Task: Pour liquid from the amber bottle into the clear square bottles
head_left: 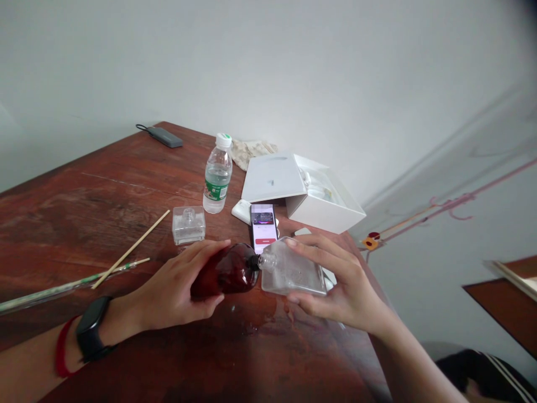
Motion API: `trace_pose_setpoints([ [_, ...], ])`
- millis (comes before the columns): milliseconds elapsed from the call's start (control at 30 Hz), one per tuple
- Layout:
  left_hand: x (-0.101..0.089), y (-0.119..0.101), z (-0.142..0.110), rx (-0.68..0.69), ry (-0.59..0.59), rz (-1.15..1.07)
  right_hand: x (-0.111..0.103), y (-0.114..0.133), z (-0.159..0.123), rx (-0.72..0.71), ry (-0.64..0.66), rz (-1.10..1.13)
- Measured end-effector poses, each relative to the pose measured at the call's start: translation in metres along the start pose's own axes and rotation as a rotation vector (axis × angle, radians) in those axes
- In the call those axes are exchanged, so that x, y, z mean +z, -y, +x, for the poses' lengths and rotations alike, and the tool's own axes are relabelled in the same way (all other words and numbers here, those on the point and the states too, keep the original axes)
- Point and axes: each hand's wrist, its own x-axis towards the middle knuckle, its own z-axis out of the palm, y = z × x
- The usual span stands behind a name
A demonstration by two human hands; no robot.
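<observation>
My left hand (188,282), with a watch on its wrist, is closed around a dark red-brown bottle (232,268) tipped on its side. The black neck of that bottle meets the neck of a clear square bottle (293,271). My right hand (335,274) grips this clear bottle from the right, thumb below and fingers above, and it too is tilted with its neck to the left. I cannot tell whether liquid passes between them. Small wet drops lie on the table below. Another clear square bottle (188,226) stands upright beyond my left hand.
A water bottle (217,176) with a green label stands behind. A white box (331,210) with its lid leaning sits back right, by a lit phone (264,226). Chopsticks (134,246), partly wrapped, lie left. A grey device (165,136) rests on the wooden table (210,358).
</observation>
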Motion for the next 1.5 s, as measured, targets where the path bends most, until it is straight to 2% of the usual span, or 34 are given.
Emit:
trace_pose_setpoints([
  [1067,0.0000,0.0011,0.0003,0.014,0.023,0.015,-0.0004,0.0028,0.0014,-0.016,0.007,-0.031],
  [1500,-0.0004,0.0005,-0.0002,0.014,0.020,0.051,-0.0038,0.0085,0.0056,-0.046,0.019,-0.118],
])
